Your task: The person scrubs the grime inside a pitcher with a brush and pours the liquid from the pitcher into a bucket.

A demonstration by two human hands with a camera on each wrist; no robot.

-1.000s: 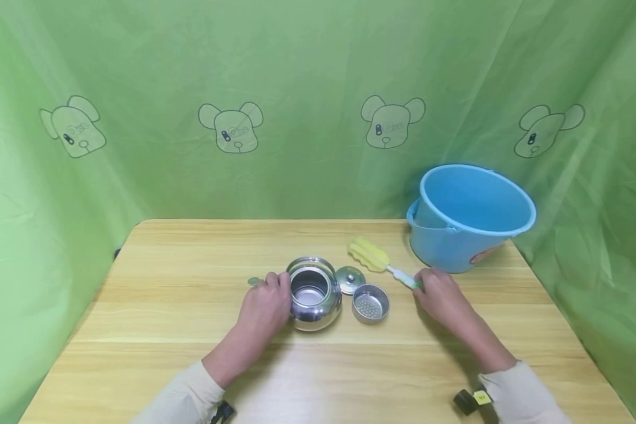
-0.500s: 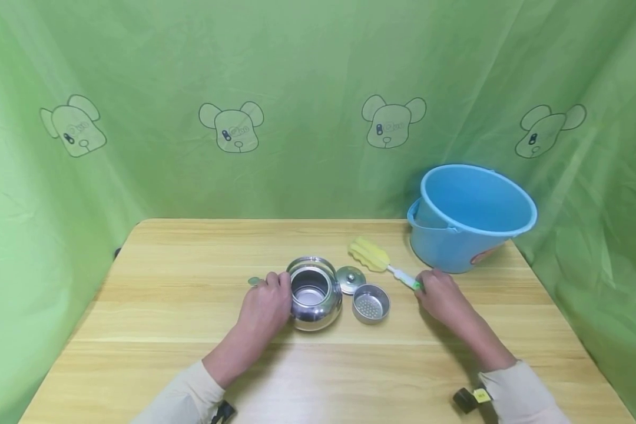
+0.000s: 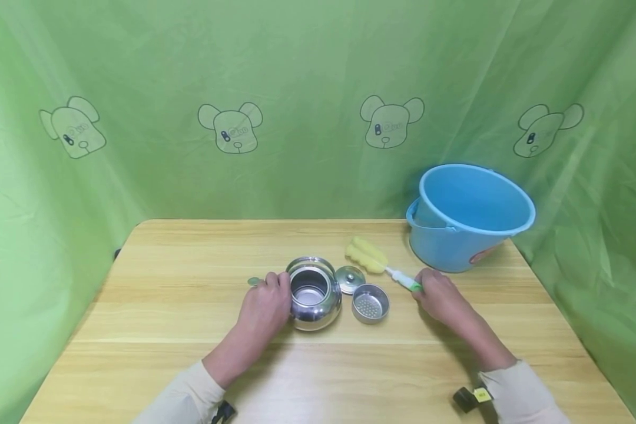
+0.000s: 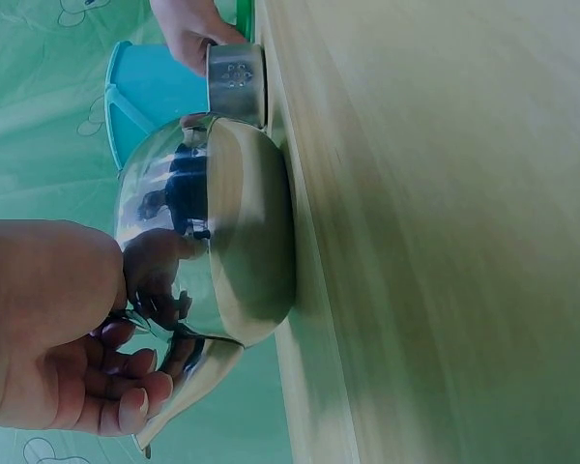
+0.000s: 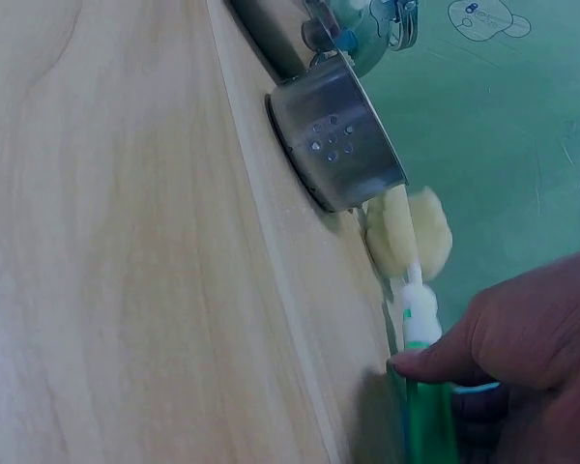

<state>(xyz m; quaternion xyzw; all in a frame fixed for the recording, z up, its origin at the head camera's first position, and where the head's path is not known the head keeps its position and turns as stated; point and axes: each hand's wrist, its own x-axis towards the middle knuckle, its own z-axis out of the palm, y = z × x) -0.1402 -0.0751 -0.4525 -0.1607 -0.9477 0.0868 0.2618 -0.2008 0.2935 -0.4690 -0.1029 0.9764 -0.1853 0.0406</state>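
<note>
A shiny steel teapot (image 3: 315, 306) stands upright and lidless on the table. My left hand (image 3: 265, 300) holds it at its left side, by the spout (image 4: 198, 372); the fingers curl there, and the exact grip is partly hidden. To the right, my right hand (image 3: 439, 294) grips the green and white handle (image 5: 422, 324) of a sponge bottle brush. Its yellow sponge head (image 3: 367, 254) points to the back left. Between the hands lie the teapot's knobbed lid (image 3: 351, 279) and a round steel strainer (image 3: 370, 304) with a perforated bottom. The lid is close beside the pot.
A blue bucket (image 3: 469, 218) with its handle hanging down stands at the back right, just behind my right hand. The wooden table (image 3: 180, 265) ends at a green curtain (image 3: 307, 182) printed with bear faces.
The brush has shifted slightly left, and more of its handle's green end shows at my right hand. My left hand and the teapot have stayed in place.
</note>
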